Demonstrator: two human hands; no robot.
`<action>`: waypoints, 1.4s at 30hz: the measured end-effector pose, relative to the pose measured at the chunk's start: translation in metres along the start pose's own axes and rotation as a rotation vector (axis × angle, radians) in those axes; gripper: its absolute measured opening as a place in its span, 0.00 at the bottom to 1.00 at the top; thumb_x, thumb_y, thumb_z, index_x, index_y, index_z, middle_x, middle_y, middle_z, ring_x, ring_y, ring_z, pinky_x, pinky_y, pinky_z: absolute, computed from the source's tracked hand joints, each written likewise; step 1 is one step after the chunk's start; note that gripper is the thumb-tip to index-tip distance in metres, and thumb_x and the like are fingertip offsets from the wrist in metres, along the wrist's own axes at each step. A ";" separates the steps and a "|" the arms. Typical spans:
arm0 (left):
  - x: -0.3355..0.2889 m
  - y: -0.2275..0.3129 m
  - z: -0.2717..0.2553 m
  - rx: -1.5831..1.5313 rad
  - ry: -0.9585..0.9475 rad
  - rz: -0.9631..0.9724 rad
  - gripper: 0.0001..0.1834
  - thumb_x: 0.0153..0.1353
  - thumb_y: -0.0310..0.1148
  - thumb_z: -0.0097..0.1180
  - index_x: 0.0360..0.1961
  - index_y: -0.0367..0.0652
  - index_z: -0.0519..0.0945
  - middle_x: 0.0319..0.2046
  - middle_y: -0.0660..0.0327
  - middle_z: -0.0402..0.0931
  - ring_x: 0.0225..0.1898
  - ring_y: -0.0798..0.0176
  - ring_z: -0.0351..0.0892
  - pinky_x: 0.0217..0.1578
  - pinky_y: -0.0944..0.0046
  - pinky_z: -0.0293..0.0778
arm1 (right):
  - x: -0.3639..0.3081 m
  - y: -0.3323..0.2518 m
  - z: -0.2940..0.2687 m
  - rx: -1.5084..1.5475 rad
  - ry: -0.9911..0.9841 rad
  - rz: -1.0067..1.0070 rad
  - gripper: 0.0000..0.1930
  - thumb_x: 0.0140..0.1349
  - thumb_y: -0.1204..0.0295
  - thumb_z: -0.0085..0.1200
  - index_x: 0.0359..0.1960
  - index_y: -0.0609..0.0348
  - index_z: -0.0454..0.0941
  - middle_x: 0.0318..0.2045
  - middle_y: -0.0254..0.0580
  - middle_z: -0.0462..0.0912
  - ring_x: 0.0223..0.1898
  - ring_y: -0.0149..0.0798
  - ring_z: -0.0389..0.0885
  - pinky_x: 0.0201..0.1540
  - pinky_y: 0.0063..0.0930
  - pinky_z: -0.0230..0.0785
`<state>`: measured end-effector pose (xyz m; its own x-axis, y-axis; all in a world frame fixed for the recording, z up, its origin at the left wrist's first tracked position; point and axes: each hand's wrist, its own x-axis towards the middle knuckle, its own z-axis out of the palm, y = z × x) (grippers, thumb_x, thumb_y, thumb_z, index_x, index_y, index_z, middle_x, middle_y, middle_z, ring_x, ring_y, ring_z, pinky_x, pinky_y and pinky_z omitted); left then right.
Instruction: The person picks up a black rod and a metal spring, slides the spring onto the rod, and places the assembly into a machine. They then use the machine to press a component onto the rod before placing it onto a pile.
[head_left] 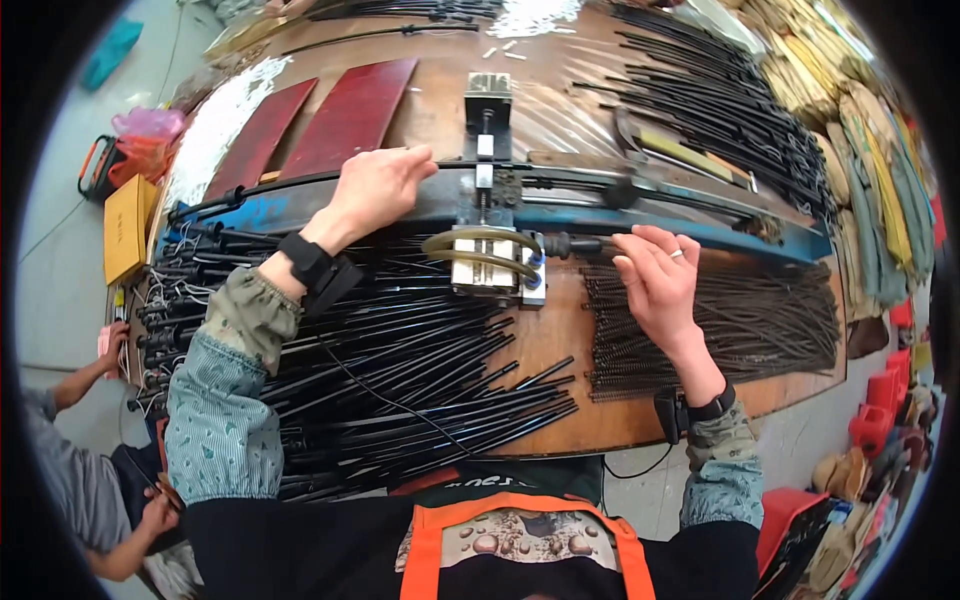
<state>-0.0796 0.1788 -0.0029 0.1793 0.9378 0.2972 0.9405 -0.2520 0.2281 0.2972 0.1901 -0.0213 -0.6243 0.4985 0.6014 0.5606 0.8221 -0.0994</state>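
Observation:
A clamping fixture (487, 210) with a metal block and looped yellowish hoses stands midway along a blue steel beam (660, 228). Across the beam's left part runs a thin black rod (290, 183), its near end reaching the fixture. My left hand (382, 188) is closed over this rod just left of the fixture; the thumb is mostly hidden. From the fixture's right side sticks out a dark lever handle (575, 244). Thumb and fingers of my right hand (660, 282) close at its outer end.
Black rods (400, 370) lie piled in front, left. Dark coiled springs (715, 330) heap at right. Behind are maroon boards (345, 115), a hammer (628, 135) and more black rods (700, 95). Cloth bundles (865, 180) line the right edge. A co-worker's arm (85, 385) is at left.

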 end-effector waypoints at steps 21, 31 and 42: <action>0.004 -0.067 -0.011 0.290 0.285 0.367 0.06 0.66 0.37 0.54 0.34 0.48 0.75 0.26 0.60 0.77 0.29 0.50 0.80 0.29 0.50 0.73 | -0.029 0.038 0.026 -0.061 -0.416 0.373 0.16 0.61 0.58 0.63 0.32 0.60 0.77 0.28 0.47 0.81 0.35 0.50 0.81 0.39 0.42 0.73; -0.064 -0.011 -0.014 0.314 -0.184 0.307 0.11 0.59 0.30 0.57 0.43 0.46 0.82 0.33 0.63 0.78 0.40 0.57 0.77 0.40 0.55 0.69 | -0.011 0.005 0.037 0.242 -0.543 0.262 0.07 0.62 0.68 0.57 0.37 0.57 0.80 0.29 0.49 0.82 0.38 0.53 0.82 0.42 0.44 0.74; -0.065 -0.014 0.023 -0.064 -0.442 0.317 0.09 0.64 0.34 0.50 0.37 0.41 0.79 0.33 0.53 0.75 0.40 0.47 0.79 0.41 0.48 0.77 | -0.030 -0.020 0.006 0.291 -0.348 0.262 0.10 0.61 0.79 0.48 0.44 0.62 0.76 0.31 0.52 0.80 0.35 0.55 0.80 0.39 0.39 0.72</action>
<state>-0.0980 0.1269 -0.0462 0.5680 0.8212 -0.0542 0.8038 -0.5394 0.2509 0.3013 0.1600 -0.0420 -0.6552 0.7186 0.2330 0.5783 0.6755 -0.4574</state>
